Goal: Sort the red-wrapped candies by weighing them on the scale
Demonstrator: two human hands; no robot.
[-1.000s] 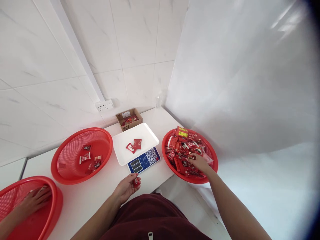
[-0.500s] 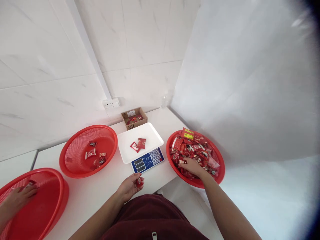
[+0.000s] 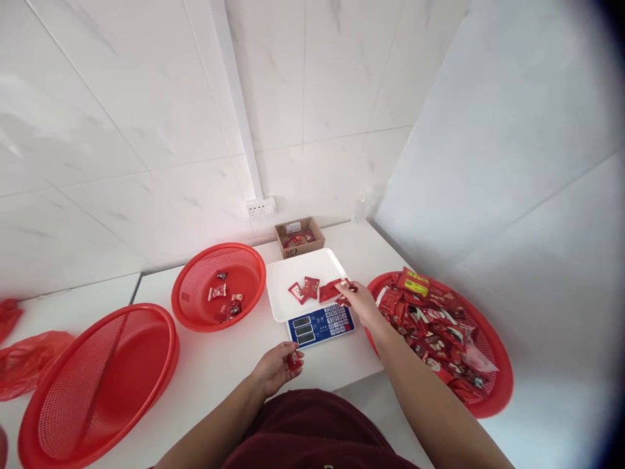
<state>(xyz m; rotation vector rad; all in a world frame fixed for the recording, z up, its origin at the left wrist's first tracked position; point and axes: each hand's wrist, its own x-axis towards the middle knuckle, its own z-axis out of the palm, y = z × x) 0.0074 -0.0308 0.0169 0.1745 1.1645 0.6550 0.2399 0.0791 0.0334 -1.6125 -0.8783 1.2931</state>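
Observation:
My right hand [image 3: 358, 301] reaches over the scale [image 3: 319, 324] and pinches a red snack packet [image 3: 332, 289] at the right side of the white weighing tray [image 3: 293, 306]. Two more red packets [image 3: 303, 288] lie on that tray. My left hand [image 3: 276, 367] rests near the table's front edge, fingers curled round a small red packet [image 3: 293, 359]. To the right, a red basket [image 3: 498, 384] is heaped with several red packets.
A red basket [image 3: 195, 312] left of the scale holds a few packets. A larger red basket [image 3: 53, 423] sits at the front left, with red plastic bags [image 3: 24, 358] beyond it. A small cardboard box [image 3: 299, 236] and a wall socket [image 3: 260, 207] stand behind the scale.
My right hand left the full basket and carried a packet over to the weighing tray. The view swung right; the other person's hand in the left basket is out of sight.

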